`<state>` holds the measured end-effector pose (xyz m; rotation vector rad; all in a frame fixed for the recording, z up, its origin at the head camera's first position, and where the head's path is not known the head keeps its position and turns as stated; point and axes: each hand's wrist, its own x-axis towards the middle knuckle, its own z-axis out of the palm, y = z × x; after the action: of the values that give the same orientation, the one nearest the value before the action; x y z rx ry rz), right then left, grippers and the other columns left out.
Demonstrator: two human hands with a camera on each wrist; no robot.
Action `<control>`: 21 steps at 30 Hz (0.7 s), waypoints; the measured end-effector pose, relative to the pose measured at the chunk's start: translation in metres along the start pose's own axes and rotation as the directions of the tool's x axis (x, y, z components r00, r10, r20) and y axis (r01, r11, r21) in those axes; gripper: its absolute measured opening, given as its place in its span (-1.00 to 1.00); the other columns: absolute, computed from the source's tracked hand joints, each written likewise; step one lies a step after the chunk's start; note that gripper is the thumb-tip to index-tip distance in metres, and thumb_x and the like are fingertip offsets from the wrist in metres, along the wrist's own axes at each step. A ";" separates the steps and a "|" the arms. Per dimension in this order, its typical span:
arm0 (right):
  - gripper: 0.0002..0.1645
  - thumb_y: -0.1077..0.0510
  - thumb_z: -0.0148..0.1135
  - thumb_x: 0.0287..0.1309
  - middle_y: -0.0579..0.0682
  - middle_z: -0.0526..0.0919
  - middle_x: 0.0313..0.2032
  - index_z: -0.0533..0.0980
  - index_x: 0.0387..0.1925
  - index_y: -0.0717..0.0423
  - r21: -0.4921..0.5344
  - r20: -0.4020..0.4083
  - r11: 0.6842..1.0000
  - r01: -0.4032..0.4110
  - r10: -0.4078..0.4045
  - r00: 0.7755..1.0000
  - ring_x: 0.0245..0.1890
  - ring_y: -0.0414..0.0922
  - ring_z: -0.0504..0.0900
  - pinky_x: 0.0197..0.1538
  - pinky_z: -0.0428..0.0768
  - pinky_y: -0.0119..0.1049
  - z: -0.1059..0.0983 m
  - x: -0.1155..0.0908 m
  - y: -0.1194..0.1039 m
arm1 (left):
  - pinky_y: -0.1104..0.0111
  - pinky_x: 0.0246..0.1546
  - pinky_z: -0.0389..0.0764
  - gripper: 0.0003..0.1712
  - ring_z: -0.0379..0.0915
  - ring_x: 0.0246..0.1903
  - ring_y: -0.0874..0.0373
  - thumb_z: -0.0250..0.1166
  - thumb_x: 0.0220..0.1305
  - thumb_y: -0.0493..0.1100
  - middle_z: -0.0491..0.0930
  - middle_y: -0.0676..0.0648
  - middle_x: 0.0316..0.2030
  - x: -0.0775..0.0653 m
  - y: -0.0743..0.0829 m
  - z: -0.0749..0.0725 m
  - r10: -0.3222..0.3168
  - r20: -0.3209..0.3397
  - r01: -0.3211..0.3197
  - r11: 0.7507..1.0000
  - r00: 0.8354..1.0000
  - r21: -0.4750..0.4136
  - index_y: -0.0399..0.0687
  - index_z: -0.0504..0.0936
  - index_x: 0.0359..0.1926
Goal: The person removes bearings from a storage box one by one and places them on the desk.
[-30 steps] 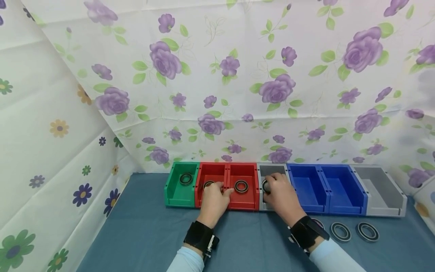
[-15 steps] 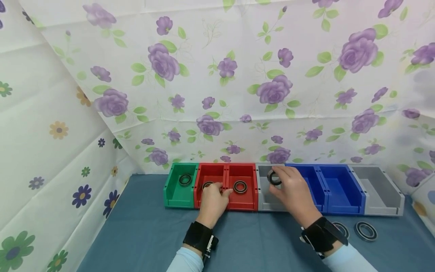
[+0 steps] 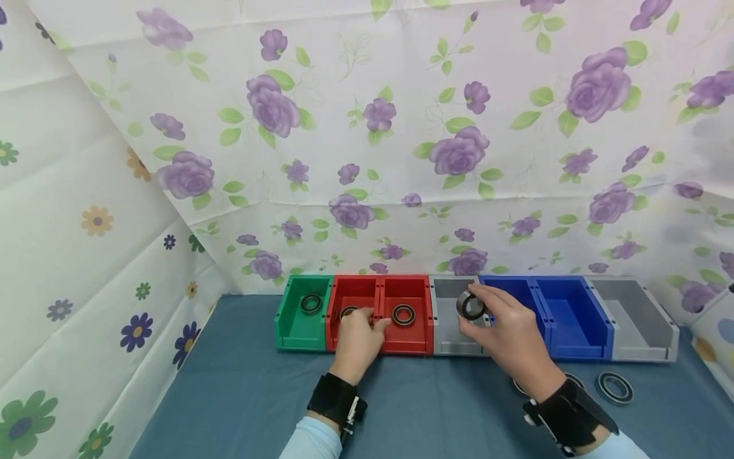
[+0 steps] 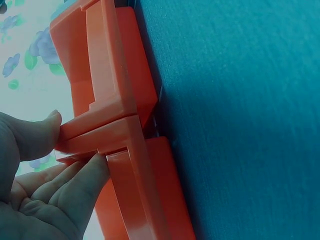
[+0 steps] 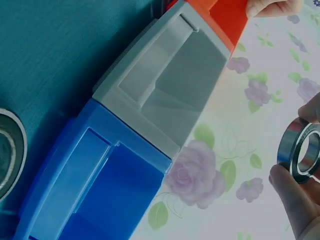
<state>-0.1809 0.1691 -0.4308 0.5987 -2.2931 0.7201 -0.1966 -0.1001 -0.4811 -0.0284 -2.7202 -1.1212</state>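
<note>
My right hand (image 3: 513, 335) pinches a ball bearing (image 3: 462, 305) between thumb and fingers, above the left grey bin (image 3: 453, 347). In the right wrist view that bearing (image 5: 287, 145) is tilted on edge, clear of the bins. My left hand (image 3: 358, 338) grips the adjoining side walls of the left red bin (image 3: 337, 341) and the right red bin (image 3: 410, 344), thumb on one side and fingers on the other, as the left wrist view shows. A bearing (image 3: 404, 325) lies flat in the right red bin. Another bearing (image 3: 347, 310) in the left red bin is partly hidden by my hand.
At the row's left end, a green bin (image 3: 298, 341) contains a bearing (image 3: 311, 312). Two blue bins (image 3: 579, 319) and a right grey bin (image 3: 642, 312) extend rightward. Larger bearings (image 3: 601, 382) lie on the blue cloth in front, some partly behind my right wrist. Flowered cloth (image 3: 367, 159) hangs behind.
My right hand has lifted the bearing up out of the left grey bin and drawn it a little to the right, turning it on edge. The left hand keeps its grip on the red bins.
</note>
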 end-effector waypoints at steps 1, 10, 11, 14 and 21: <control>-0.25 -0.01 0.46 -0.22 -0.03 0.52 0.03 0.47 0.13 -0.06 -0.003 -0.002 1.000 -0.003 0.003 1.000 -0.14 -0.16 0.57 -0.27 0.56 -0.28 -0.001 -0.002 0.000 | 0.38 -0.72 0.27 -0.52 0.28 -0.73 0.23 0.27 0.20 0.06 0.33 0.04 -0.72 0.000 0.000 0.000 0.000 0.000 0.000 1.000 1.000 -0.001 -0.23 0.57 -0.03; -0.28 -0.02 0.45 -0.20 -0.08 0.51 0.03 0.48 0.11 -0.07 -0.006 -0.023 1.000 -0.030 0.029 0.999 -0.13 -0.22 0.55 -0.26 0.55 -0.31 -0.016 -0.012 0.000 | 0.38 -0.70 0.32 -0.52 0.30 -0.70 0.25 0.29 0.18 0.05 0.36 0.06 -0.69 0.000 0.001 -0.001 0.013 -0.015 -0.013 1.000 1.000 0.016 -0.24 0.58 -0.05; -0.28 -0.02 0.45 -0.21 -0.07 0.51 0.03 0.48 0.11 -0.07 -0.013 -0.016 1.000 -0.026 0.026 1.000 -0.11 -0.20 0.55 -0.23 0.55 -0.29 -0.017 -0.013 -0.001 | 0.38 -0.70 0.33 -0.52 0.30 -0.70 0.25 0.30 0.17 0.05 0.37 0.06 -0.69 0.000 0.001 -0.001 0.012 -0.016 -0.012 1.000 1.000 0.016 -0.25 0.58 -0.04; -0.27 -0.03 0.45 -0.21 -0.05 0.52 0.02 0.48 0.11 -0.07 -0.040 0.021 0.999 -0.017 0.018 1.000 -0.06 -0.16 0.54 -0.18 0.53 -0.28 -0.017 -0.021 -0.002 | 0.38 -0.69 0.34 -0.50 0.31 -0.68 0.26 0.30 0.17 0.05 0.37 0.07 -0.67 0.000 0.001 -0.001 0.008 -0.015 -0.007 1.000 1.000 0.017 -0.25 0.57 -0.03; -0.27 0.00 0.49 -0.29 -0.02 0.55 -0.03 0.51 0.06 -0.03 -0.065 0.089 0.997 -0.051 0.056 0.994 -0.12 -0.14 0.56 -0.27 0.55 -0.31 -0.012 -0.045 -0.002 | 0.38 -0.70 0.34 -0.50 0.31 -0.69 0.25 0.29 0.18 0.05 0.38 0.06 -0.67 -0.001 0.000 -0.001 -0.001 -0.012 0.001 1.000 1.000 0.014 -0.25 0.57 -0.02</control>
<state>-0.1438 0.1855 -0.4536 0.5534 -2.4144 0.6561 -0.1959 -0.1005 -0.4809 -0.0188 -2.7179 -1.0991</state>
